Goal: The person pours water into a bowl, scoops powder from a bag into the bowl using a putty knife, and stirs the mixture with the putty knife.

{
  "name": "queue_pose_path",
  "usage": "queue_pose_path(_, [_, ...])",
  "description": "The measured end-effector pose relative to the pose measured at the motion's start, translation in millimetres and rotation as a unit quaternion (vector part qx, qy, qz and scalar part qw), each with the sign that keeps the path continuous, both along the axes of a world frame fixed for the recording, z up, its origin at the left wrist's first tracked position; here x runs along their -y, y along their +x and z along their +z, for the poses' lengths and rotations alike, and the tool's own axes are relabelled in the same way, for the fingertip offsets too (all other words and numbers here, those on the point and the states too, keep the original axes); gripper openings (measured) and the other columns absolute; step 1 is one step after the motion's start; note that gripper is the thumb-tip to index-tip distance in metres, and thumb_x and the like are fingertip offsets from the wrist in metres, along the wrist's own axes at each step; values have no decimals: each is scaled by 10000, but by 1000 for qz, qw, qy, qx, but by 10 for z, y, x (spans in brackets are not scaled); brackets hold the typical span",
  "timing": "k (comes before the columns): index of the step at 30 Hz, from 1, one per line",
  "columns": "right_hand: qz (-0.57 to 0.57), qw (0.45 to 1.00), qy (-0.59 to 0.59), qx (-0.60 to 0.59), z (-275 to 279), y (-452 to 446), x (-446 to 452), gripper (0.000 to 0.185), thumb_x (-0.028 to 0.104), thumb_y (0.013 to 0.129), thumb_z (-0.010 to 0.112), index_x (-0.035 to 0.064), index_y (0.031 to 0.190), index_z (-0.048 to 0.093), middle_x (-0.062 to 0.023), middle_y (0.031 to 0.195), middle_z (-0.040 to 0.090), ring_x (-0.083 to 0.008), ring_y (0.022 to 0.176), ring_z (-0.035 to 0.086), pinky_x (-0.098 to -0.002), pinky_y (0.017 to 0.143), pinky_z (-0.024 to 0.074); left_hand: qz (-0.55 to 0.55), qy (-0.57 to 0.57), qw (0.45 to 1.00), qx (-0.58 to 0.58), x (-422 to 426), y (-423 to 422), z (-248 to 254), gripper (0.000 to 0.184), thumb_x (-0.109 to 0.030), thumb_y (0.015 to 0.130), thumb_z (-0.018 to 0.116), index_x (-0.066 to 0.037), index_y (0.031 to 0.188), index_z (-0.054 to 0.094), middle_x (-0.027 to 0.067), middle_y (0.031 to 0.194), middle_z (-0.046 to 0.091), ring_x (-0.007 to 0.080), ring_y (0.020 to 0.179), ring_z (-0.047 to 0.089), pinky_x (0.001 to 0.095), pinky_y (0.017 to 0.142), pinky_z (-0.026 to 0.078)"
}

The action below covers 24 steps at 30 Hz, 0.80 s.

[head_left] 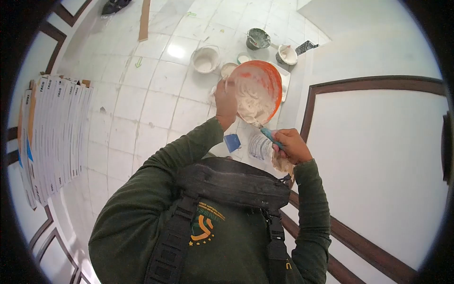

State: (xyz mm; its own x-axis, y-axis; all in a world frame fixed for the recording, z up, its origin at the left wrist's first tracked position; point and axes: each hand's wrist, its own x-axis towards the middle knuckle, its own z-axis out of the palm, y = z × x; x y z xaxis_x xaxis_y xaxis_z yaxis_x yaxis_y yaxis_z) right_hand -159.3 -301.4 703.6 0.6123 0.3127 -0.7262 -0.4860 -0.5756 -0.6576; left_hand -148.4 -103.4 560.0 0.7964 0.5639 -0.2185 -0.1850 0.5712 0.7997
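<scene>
My left hand [226,100] is closed on the left rim of an orange basin [275,80], which is tilted toward me. Thick off-white paste [255,100], stirred into ridges, fills much of it. In my right hand [292,145] is a putty knife [270,136], gripped by its teal handle. Its blade reaches into the paste at the near edge of the basin, and the tip is hidden there. Below the basin, a small blue flat piece [232,142] lies on the floor beside a printed bag [259,146].
Beyond the basin stand a white bucket [205,60], a dark bucket [258,39] and a paste-smeared tub [287,55]. Long boxes [59,137] are stacked at the left wall. A cardboard strip [144,21] lies on the tiled floor [156,102]. A white wall with brown trim [373,83] borders the right.
</scene>
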Motion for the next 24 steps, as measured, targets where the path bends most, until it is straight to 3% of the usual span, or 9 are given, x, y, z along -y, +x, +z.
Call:
queue_pose_path(8, [-178, 960, 191, -101, -117, -119, -119, 143, 146, 876, 613, 8, 850, 585, -12, 609, 550, -40, 402, 407, -190, 332, 298, -34, 108, 994, 14, -92, -91, 99, 560, -402, 955, 548, 41, 1286, 467, 144, 1194, 561, 196, 1093, 529, 317, 940, 430])
queue_pose_path(11, [-140, 983, 114, -32, 54, -67, -149, 152, 142, 866, 613, -10, 858, 602, -10, 603, 547, -46, 418, 423, -195, 360, 320, -51, 89, 995, 13, -148, -61, 90, 555, -405, 960, 540, 44, 1280, 471, 136, 1178, 570, 192, 1071, 535, 313, 930, 436])
queue_pose_path(15, [-43, 994, -4, 95, 205, 52, -137, 266, 142, 868, 632, -76, 1020, 636, -3, 595, 551, -20, 412, 416, -175, 372, 318, -88, 30, 995, 19, -143, -58, 147, 513, -390, 976, 515, 38, 1257, 497, 112, 1142, 587, 166, 1035, 544, 296, 904, 448])
queue_pose_path(17, [29, 980, -67, 187, 260, 109, -127, 263, 107, 835, 633, -37, 1054, 647, -43, 634, 591, -77, 444, 486, -222, 412, 381, -111, 3, 993, 30, -131, -90, 210, 487, -382, 983, 503, 33, 1238, 514, 102, 1118, 593, 149, 1011, 550, 288, 884, 456])
queue_pose_path(18, [65, 966, -98, 232, 277, 125, -133, 275, 90, 819, 633, -18, 1071, 652, -63, 653, 611, -106, 461, 520, -245, 432, 412, -123, -6, 992, 34, -123, -105, 241, 477, -379, 985, 499, 32, 1227, 522, 98, 1105, 596, 141, 998, 554, 284, 872, 462])
queue_pose_path(19, [135, 917, -105, 360, 200, 123, -117, 277, 72, 799, 626, 12, 1067, 663, -83, 681, 620, -151, 508, 551, -279, 473, 437, -136, -16, 990, 36, -116, -110, 260, 468, -377, 988, 495, 30, 1217, 530, 94, 1092, 599, 132, 985, 558, 281, 860, 467])
queue_pose_path(21, [262, 759, -115, 585, -32, 74, -75, 309, 36, 759, 612, 73, 1058, 683, -121, 737, 638, -242, 603, 614, -347, 555, 486, -139, -27, 990, 12, -99, -99, 257, 474, -388, 989, 487, 33, 1203, 531, 99, 1070, 608, 141, 960, 583, 289, 834, 490])
queue_pose_path(24, [373, 750, -287, 464, 201, -232, -325, 312, 46, 758, 591, 154, 1029, 700, -165, 834, 627, -327, 761, 639, -447, 697, 503, -133, -79, 987, -31, -112, -62, 198, 493, -405, 988, 479, 40, 1195, 528, 111, 1054, 618, 164, 936, 617, 302, 800, 521])
